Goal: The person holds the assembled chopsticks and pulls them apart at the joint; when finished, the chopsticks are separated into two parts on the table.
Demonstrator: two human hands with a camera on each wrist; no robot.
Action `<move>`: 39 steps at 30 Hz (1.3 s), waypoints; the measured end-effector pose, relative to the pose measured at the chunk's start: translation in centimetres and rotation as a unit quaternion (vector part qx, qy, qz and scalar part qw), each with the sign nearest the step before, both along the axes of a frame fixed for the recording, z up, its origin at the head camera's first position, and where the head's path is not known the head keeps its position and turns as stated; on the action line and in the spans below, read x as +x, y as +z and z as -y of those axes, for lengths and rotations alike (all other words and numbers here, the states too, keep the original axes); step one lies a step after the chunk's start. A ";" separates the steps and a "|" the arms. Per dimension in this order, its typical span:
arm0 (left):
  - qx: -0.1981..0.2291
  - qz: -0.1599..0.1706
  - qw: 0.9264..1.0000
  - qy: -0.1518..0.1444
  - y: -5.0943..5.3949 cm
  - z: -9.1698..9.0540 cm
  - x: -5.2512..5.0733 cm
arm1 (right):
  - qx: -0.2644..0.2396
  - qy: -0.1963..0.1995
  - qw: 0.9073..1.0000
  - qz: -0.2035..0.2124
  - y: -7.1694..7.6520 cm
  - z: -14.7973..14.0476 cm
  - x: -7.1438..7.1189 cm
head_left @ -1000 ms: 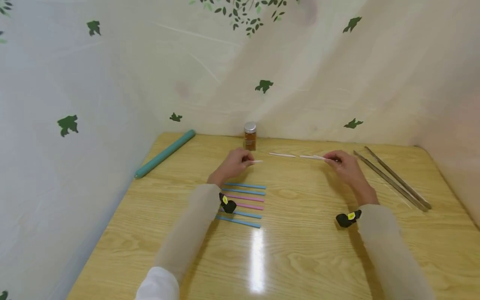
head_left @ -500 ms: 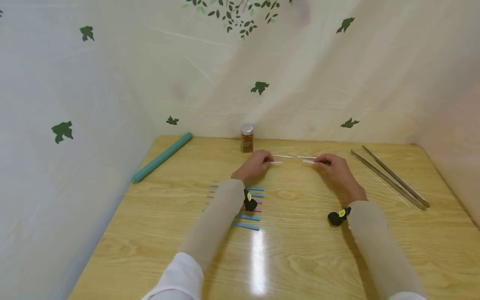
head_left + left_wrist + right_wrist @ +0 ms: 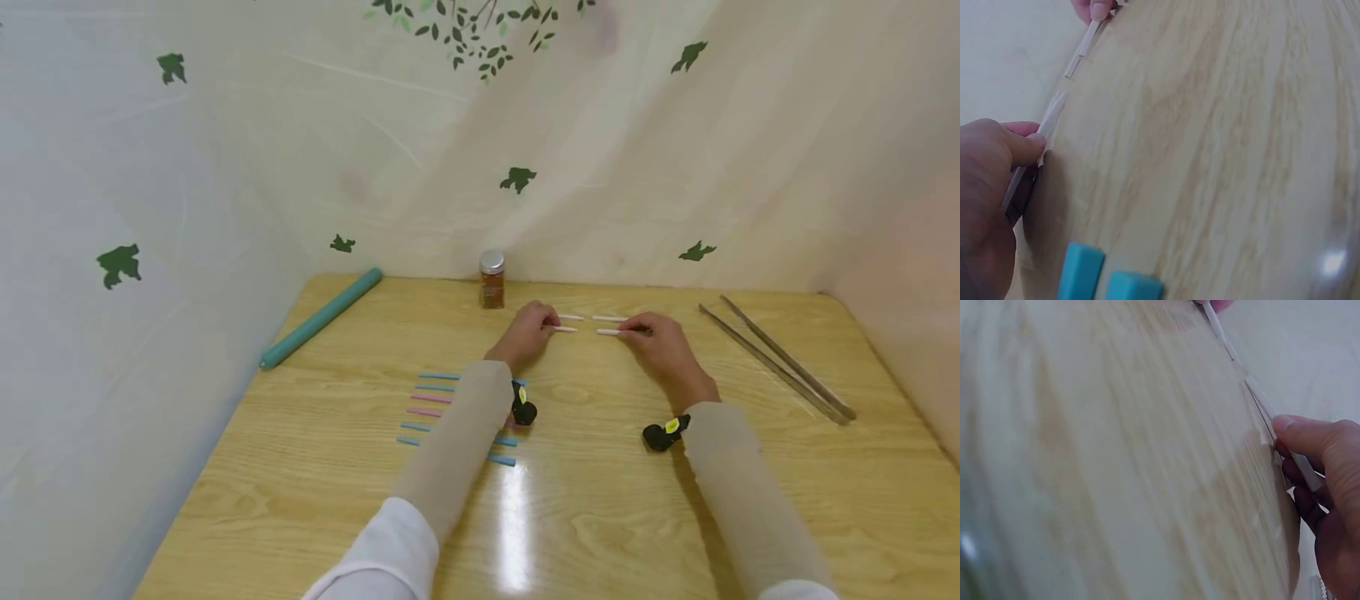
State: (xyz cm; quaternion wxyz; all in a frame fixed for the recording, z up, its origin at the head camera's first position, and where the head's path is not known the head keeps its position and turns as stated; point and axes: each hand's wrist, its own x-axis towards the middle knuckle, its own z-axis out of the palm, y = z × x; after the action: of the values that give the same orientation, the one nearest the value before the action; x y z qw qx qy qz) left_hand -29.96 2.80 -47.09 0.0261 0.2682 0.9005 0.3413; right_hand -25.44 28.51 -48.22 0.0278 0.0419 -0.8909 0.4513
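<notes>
My left hand (image 3: pixel 527 335) pinches a thin white stick (image 3: pixel 566 329) whose tip points right; the left wrist view shows the stick (image 3: pixel 1052 115) between thumb and fingers. Facing it, my right hand (image 3: pixel 663 346) pinches another white stick (image 3: pixel 608 332), which runs along the fingers in the right wrist view (image 3: pixel 1261 398). Just behind these, two more white sticks lie on the table in a line, a left one (image 3: pixel 572 317) and a right one (image 3: pixel 609 318), each partly hidden by a hand. A small gap separates the left pair from the right pair.
Blue sticks (image 3: pixel 439 376) and pink sticks (image 3: pixel 426 412) lie in rows, partly under my left forearm. A jar with a silver lid (image 3: pixel 492 283) stands at the back. A green rod (image 3: pixel 321 318) lies left, metal tongs (image 3: pixel 780 360) right.
My left hand has moved right with its stick, and my right hand has come left and slightly nearer with its own. The held sticks' tips are now close together, in front of the lying pair.
</notes>
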 end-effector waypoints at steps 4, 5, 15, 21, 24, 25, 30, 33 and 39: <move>0.006 -0.005 1.000 0.002 -0.1 -0.2 0.1 | 0.031 0.013 0.999 -0.020 -0.1 0.2 -0.1; 0.008 -0.006 1.000 0.003 -0.1 -0.2 0.2 | 0.034 0.015 0.999 -0.023 -0.1 0.2 -0.1; 0.043 -0.001 0.999 0.034 -0.6 -0.5 0.1 | 0.068 0.018 0.996 -0.061 -0.2 0.3 -0.1; 0.060 0.001 0.997 0.045 -0.7 -0.7 0.0 | 0.070 0.016 0.995 -0.075 -0.3 0.2 -0.2; 0.057 0.007 0.997 0.046 -0.8 -0.7 0.0 | 0.069 0.015 0.994 -0.082 -0.3 0.2 -0.2; 0.057 0.010 0.997 0.047 -0.8 -0.7 0.0 | 0.070 0.014 0.994 -0.084 -0.3 0.2 -0.2; 0.056 0.022 0.997 0.046 -0.6 -0.7 0.1 | 0.065 0.011 0.993 -0.099 -0.2 0.4 0.0; 0.045 0.020 0.998 0.045 -0.5 -0.8 0.1 | 0.062 0.009 0.992 -0.107 -0.2 0.5 0.1; 0.030 0.020 0.998 0.045 -0.2 -0.8 0.3 | 0.066 0.007 0.991 -0.118 -0.3 0.6 0.0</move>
State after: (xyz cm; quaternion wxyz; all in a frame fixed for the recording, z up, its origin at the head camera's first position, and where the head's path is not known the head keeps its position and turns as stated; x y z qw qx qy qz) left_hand -29.63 3.63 -47.33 0.0210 0.2211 0.9002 0.3746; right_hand -25.40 27.96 -48.47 0.1270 0.1026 -0.9091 0.3832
